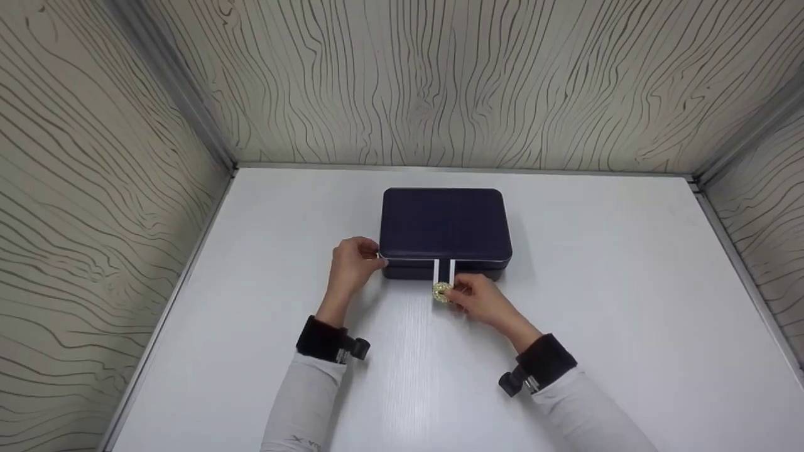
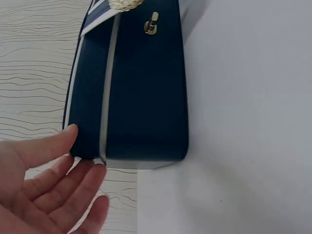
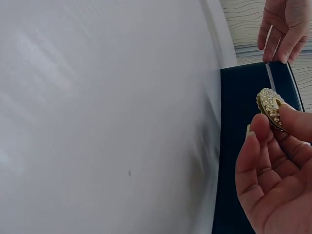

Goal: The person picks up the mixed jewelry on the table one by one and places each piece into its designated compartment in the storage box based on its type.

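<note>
A navy jewelry box (image 1: 445,223) with rounded corners and white piping lies on the table with its lid down. From the lid's front hangs a navy-and-white striped strap (image 1: 445,271) that ends in a gold, stone-studded clasp (image 1: 442,292). My right hand (image 1: 483,301) pinches this clasp between thumb and fingers, holding it away from the box front. A small gold catch (image 2: 151,24) shows on the bare front in the left wrist view. At the left front corner, my left hand (image 1: 353,267) grips the lid edge, thumb on the front and fingers around the side.
The white table (image 1: 628,282) extends around the box on every side. Wood-grain panels (image 1: 427,81) stand behind and at both sides, with grey metal edging (image 1: 182,94) at the corners. A black wrist camera (image 1: 358,348) sticks out from the left wrist.
</note>
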Demonstrator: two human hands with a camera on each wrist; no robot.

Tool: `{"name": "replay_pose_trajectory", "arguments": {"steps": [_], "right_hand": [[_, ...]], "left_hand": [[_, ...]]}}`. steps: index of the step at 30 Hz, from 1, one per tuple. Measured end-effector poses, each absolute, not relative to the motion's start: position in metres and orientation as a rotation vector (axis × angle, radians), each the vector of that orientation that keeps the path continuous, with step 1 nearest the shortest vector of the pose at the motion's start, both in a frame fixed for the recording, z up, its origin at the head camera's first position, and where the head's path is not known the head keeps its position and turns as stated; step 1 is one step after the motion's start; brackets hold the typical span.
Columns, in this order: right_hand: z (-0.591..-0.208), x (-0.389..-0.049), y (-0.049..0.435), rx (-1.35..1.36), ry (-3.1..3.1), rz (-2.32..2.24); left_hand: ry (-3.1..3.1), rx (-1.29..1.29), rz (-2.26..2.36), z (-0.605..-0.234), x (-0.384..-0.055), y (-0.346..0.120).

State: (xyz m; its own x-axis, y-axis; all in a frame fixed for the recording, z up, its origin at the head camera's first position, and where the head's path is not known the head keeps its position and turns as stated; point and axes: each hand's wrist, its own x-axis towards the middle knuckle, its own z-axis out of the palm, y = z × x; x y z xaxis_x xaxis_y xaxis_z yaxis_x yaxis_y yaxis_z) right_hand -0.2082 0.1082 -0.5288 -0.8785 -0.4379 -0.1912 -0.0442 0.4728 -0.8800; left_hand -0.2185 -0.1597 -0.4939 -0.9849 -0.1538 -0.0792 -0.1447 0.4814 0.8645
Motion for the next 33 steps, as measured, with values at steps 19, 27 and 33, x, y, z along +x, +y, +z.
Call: {"name": "replay_pose_trajectory", "arguments": {"steps": [19, 27, 33], "right_hand": [[-0.539, -0.212, 0.101, -0.481, 2.696, -1.063], [-0.543, -0.212, 0.099, -0.505, 2.847, -0.916], [-0.543, -0.213, 0.097, -0.532, 2.904, -0.838]], "left_hand": [[-2.788, 0.358, -1.596, -0.491, -0.225, -0.153], [-2.855, 0.383, -1.609, -0.492, -0.228, -0.158], [-2.842, 0.384, -1.626, -0.491, -0.229, -0.16]]}}
